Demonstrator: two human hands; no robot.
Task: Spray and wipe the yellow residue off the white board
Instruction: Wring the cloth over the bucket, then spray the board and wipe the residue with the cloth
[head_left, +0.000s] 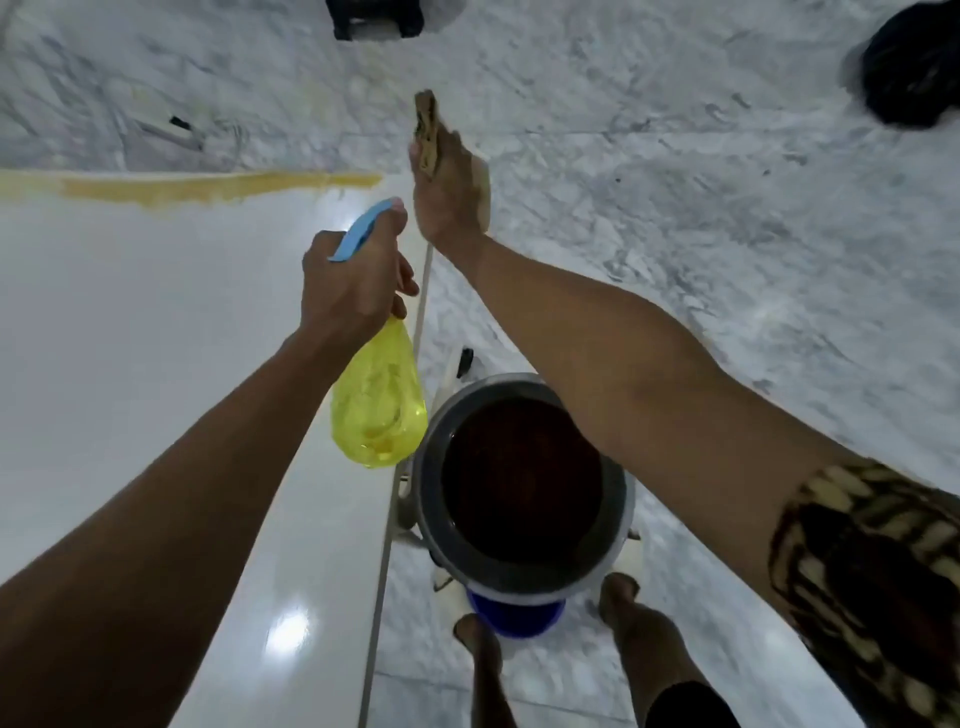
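Residue (208, 188), a grainy yellow streak, is running along the far edge of the glossy white board (130, 338) (reflections glinting). Left hand (353, 280) is gripping a translucent yellow spray bottle (378, 410) above it; right hand (449, 200) is clutching a rough brownish sponge (427, 132) beside the board's corner, above a round dark bucket (524, 483).

Board (130, 322) left; bucket (524, 478) right beside its edge; residue (208, 187) along board's far edge.

Round grey bucket (524, 478) full of dark water, down on the marble floor (727, 218). Black bag (914, 67) far off in the corner.
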